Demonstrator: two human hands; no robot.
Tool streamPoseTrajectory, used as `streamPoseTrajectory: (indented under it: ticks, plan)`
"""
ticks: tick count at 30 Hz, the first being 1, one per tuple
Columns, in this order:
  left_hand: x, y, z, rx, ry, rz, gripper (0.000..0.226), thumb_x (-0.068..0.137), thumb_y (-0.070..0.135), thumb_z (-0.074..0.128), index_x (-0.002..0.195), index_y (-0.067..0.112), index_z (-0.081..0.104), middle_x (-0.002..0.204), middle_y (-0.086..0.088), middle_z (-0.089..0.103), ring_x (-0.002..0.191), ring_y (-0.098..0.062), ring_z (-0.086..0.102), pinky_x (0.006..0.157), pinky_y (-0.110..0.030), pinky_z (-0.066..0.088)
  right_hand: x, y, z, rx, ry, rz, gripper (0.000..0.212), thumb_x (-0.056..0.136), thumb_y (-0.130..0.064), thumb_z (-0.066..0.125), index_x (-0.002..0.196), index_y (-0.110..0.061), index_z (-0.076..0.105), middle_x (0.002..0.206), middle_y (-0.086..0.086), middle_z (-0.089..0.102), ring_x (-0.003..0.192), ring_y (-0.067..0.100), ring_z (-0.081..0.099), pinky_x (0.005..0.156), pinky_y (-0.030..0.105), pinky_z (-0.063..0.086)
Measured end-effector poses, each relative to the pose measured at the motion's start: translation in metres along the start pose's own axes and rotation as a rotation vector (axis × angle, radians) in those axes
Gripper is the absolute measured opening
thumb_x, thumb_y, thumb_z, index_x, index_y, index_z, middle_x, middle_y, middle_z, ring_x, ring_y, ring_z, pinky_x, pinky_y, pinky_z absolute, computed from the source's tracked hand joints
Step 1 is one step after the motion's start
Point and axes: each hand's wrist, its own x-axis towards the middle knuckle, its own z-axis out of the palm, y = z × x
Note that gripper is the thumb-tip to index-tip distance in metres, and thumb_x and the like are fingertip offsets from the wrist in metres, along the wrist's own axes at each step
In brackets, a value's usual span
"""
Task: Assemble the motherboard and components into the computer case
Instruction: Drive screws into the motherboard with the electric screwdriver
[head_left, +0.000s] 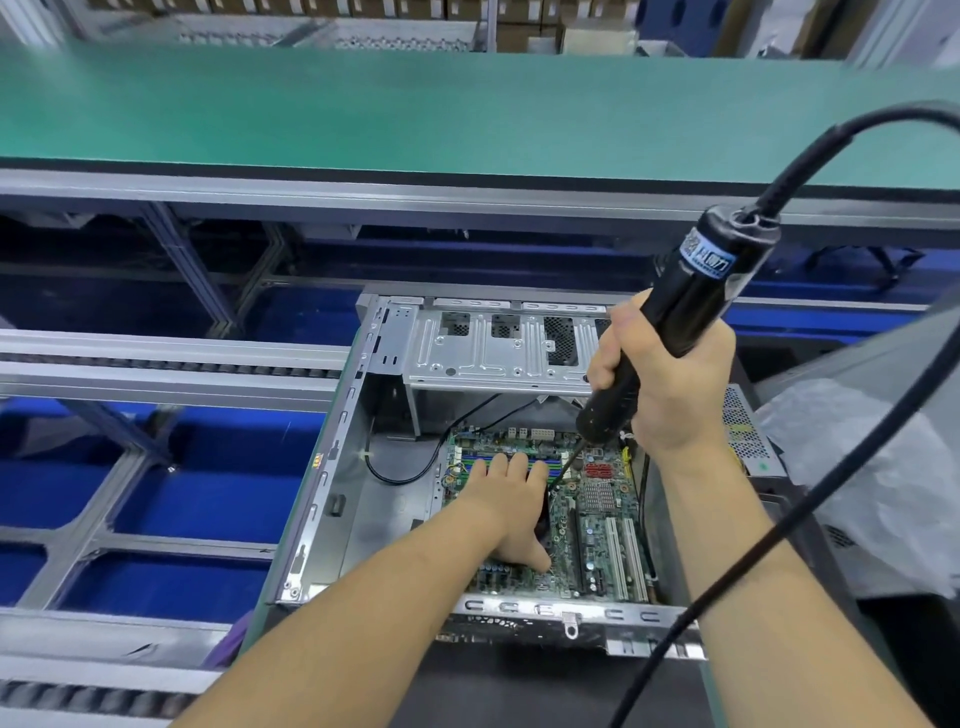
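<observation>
An open metal computer case (332, 467) lies on its side in front of me. A green motherboard (597, 525) sits flat inside it. My left hand (511, 506) rests palm down on the board with straight fingers, over the CPU socket area. My right hand (660, 374) grips a black electric screwdriver (691, 296) above the board, tilted. Its thin bit (566, 465) points down-left to the board, just right of my left fingertips. The screwdriver's black cable (831, 150) arcs up and off to the right.
A drive cage (498, 343) fills the case's far end, with thin black wires (415, 467) below it. A green-topped bench (415, 109) runs across behind. Roller conveyor rails (156, 364) lie at left. Clear plastic wrap (857, 467) sits at right.
</observation>
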Motion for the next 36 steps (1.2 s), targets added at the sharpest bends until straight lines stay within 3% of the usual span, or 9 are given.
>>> streamPoseTrajectory:
  ticks: [13,18,26,30,32,36]
  plan:
    - [0.000,-0.001,0.002,-0.004,0.025,0.009,0.114,0.073,0.065,0.069,0.153,0.014,0.005,0.156,-0.015,0.016,0.142,-0.042,0.016,0.115,-0.059,0.019,-0.005,0.000,0.003,-0.066,-0.023,0.027,0.043,0.085,-0.032,0.073,0.065,0.000,0.053,0.051,0.003,0.055,0.043,0.028,0.050,0.052,0.031,0.045]
    - [-0.002,-0.001,0.001,0.005,0.028,0.019,0.112,0.073,0.065,0.068,0.152,0.013,0.008,0.153,-0.014,0.019,0.139,-0.041,0.019,0.113,-0.057,0.021,-0.002,-0.006,0.007,-0.040,-0.019,-0.004,0.031,0.086,-0.030,0.073,0.061,-0.018,0.058,0.051,0.000,0.057,0.041,0.028,0.050,0.052,0.031,0.044]
    - [-0.001,-0.001,0.001,0.004,0.018,0.014,0.114,0.073,0.065,0.068,0.153,0.014,0.005,0.155,-0.014,0.016,0.141,-0.041,0.017,0.114,-0.058,0.019,-0.004,0.001,0.005,-0.030,-0.005,0.044,0.041,0.085,-0.032,0.073,0.066,-0.001,0.052,0.051,0.001,0.055,0.042,0.026,0.050,0.052,0.029,0.044]
    - [-0.002,0.000,0.002,0.008,0.039,0.014,0.113,0.073,0.064,0.069,0.153,0.014,0.007,0.155,-0.015,0.017,0.141,-0.041,0.018,0.114,-0.058,0.020,-0.008,-0.003,0.008,-0.064,-0.115,0.039,0.027,0.082,-0.029,0.072,0.062,-0.018,0.058,0.050,0.003,0.056,0.043,0.028,0.050,0.053,0.034,0.046]
    - [-0.002,0.001,0.003,0.008,0.057,0.012,0.111,0.073,0.063,0.069,0.152,0.013,0.009,0.153,-0.014,0.019,0.140,-0.040,0.020,0.114,-0.056,0.021,-0.009,-0.003,0.014,-0.075,-0.204,0.057,0.022,0.079,-0.027,0.072,0.064,-0.018,0.060,0.050,0.004,0.056,0.043,0.027,0.051,0.053,0.036,0.047]
    - [-0.002,0.003,0.005,0.018,0.058,-0.001,0.109,0.076,0.064,0.068,0.152,0.011,0.010,0.149,-0.013,0.023,0.137,-0.040,0.022,0.113,-0.056,0.021,-0.010,-0.002,0.016,-0.062,-0.227,0.055,0.022,0.079,-0.024,0.069,0.060,-0.019,0.058,0.049,0.004,0.055,0.042,0.027,0.048,0.052,0.037,0.044]
